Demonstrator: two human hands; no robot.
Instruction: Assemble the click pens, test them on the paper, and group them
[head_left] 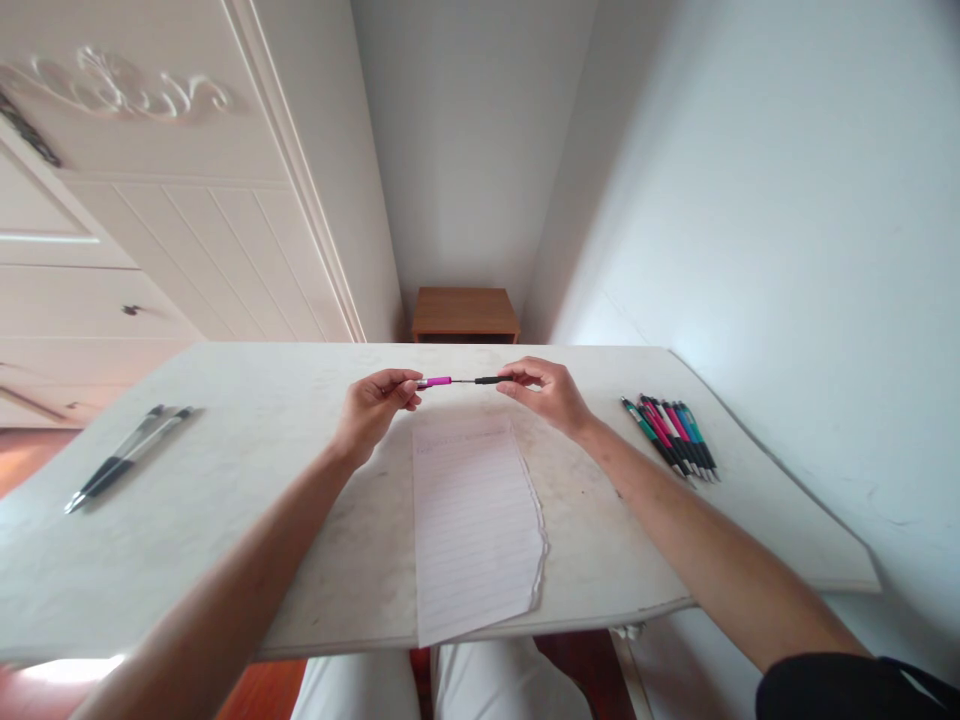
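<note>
My left hand (377, 408) pinches the pink barrel of a pen (438, 381) above the table. Between thumb and fingers, my right hand (546, 394) grips a black pen grip section (487, 380). A thin refill (463, 381) spans the gap between the two parts, which lie in one level line. Below the hands rests a lined sheet of paper (476, 530) with a torn right edge and faint writing at its top.
Several pens (671, 437) with coloured barrels lie side by side at the right of the white table (315, 570). Two white and black pens (129, 458) lie at the left. A white cabinet (202, 220) stands at the left, a wall (787, 230) at the right, a brown wooden stand (465, 310) beyond.
</note>
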